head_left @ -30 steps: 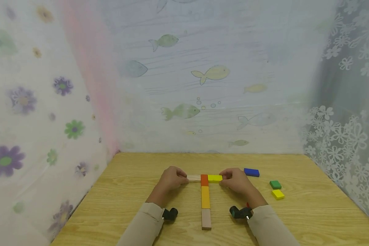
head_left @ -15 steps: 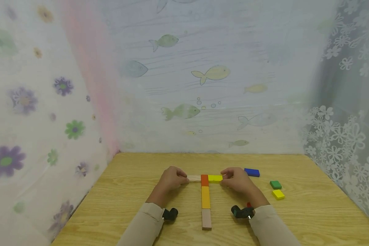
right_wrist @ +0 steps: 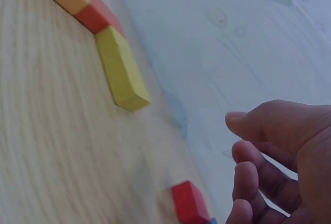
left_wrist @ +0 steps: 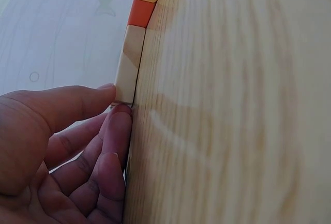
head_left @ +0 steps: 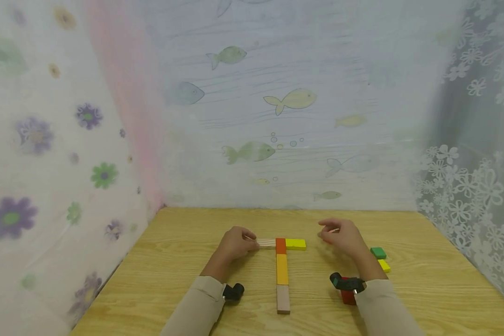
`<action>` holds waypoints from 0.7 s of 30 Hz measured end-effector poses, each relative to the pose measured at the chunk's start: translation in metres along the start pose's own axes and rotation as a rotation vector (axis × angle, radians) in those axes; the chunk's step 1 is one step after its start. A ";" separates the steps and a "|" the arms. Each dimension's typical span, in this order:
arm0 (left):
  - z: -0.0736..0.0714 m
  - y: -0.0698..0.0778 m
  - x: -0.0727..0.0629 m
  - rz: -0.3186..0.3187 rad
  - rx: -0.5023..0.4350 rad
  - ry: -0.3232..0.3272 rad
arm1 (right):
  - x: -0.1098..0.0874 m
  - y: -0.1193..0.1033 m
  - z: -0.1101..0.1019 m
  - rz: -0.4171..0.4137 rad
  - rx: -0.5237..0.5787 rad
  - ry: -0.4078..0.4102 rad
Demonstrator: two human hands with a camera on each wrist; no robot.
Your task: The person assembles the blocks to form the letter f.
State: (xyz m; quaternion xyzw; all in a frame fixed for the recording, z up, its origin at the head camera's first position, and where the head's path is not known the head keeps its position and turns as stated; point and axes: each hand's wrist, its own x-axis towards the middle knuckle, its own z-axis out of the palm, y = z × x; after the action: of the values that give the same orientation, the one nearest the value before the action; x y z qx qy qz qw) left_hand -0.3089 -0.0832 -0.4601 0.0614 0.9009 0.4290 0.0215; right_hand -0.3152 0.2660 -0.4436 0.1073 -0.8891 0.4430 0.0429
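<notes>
On the wooden table, blocks form a T. Its stem has a red-orange block (head_left: 280,246), an orange block (head_left: 282,269) and a brownish block (head_left: 283,298). To the left of the red-orange block lies a pale wooden block (left_wrist: 129,69); a yellow block (head_left: 296,244) extends right. My left hand (head_left: 235,243) pinches the pale block's outer end with thumb and forefinger. My right hand (head_left: 343,237) hovers to the right of the yellow block, fingers loosely curled, holding nothing. Near its fingertips is a red block (right_wrist: 190,202), with a blue corner (right_wrist: 212,221) behind it.
Right of my right wrist lie a green block (head_left: 378,253) and a small yellow block (head_left: 384,266), partly covered by the forearm. Another red block (head_left: 348,297) sits beneath that wrist's camera. A fish-patterned curtain (head_left: 185,158) hangs behind the table.
My right hand has left the yellow block's outer end and moved right and slightly away from me, now covering the blue block in the head view. My left hand stays at the pale block.
</notes>
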 end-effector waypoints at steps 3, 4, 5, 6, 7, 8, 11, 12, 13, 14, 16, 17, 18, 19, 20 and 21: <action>0.000 0.000 0.000 -0.001 0.006 0.002 | -0.002 0.000 -0.010 -0.012 0.002 0.021; 0.000 0.000 0.001 0.000 0.007 0.002 | -0.002 0.000 -0.012 -0.021 -0.001 0.022; 0.000 -0.001 0.001 -0.003 0.007 0.002 | -0.003 0.000 -0.015 -0.025 0.003 0.020; 0.001 -0.001 0.001 -0.004 0.004 0.001 | -0.003 -0.001 -0.017 -0.031 0.008 0.012; 0.000 -0.002 0.001 -0.005 0.000 -0.001 | -0.004 -0.001 -0.018 -0.038 0.012 0.000; 0.000 -0.003 0.002 -0.005 -0.001 -0.002 | -0.004 -0.002 -0.020 -0.047 0.012 -0.015; 0.000 -0.006 0.003 -0.012 -0.012 -0.006 | -0.006 -0.002 -0.023 -0.071 -0.002 -0.060; 0.001 -0.006 0.004 -0.016 -0.019 -0.008 | -0.007 -0.001 -0.024 -0.084 -0.010 -0.078; 0.001 -0.007 0.004 -0.017 -0.027 -0.012 | -0.009 -0.001 -0.025 -0.093 -0.016 -0.094; 0.001 -0.008 0.004 -0.015 -0.033 -0.013 | -0.011 0.000 -0.027 -0.103 -0.021 -0.109; 0.001 -0.008 0.004 -0.015 -0.054 -0.017 | -0.016 0.000 -0.029 -0.125 -0.035 -0.133; 0.001 -0.008 0.004 -0.015 -0.066 -0.022 | -0.020 0.000 -0.030 -0.134 -0.038 -0.148; 0.001 -0.008 0.004 -0.014 -0.075 -0.027 | -0.023 0.001 -0.031 -0.140 -0.044 -0.162; 0.001 -0.007 0.004 -0.013 -0.080 -0.030 | -0.027 0.001 -0.032 -0.147 -0.045 -0.179; 0.000 -0.007 0.003 -0.012 -0.079 -0.030 | -0.031 0.002 -0.033 -0.154 -0.045 -0.197; 0.000 -0.006 0.003 -0.012 -0.078 -0.030 | -0.034 0.003 -0.033 -0.158 -0.044 -0.215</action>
State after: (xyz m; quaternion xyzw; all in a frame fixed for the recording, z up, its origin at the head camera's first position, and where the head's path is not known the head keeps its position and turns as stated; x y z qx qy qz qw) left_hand -0.3125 -0.0862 -0.4650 0.0615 0.8834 0.4628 0.0400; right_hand -0.2830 0.2995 -0.4319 0.2229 -0.8867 0.4047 -0.0154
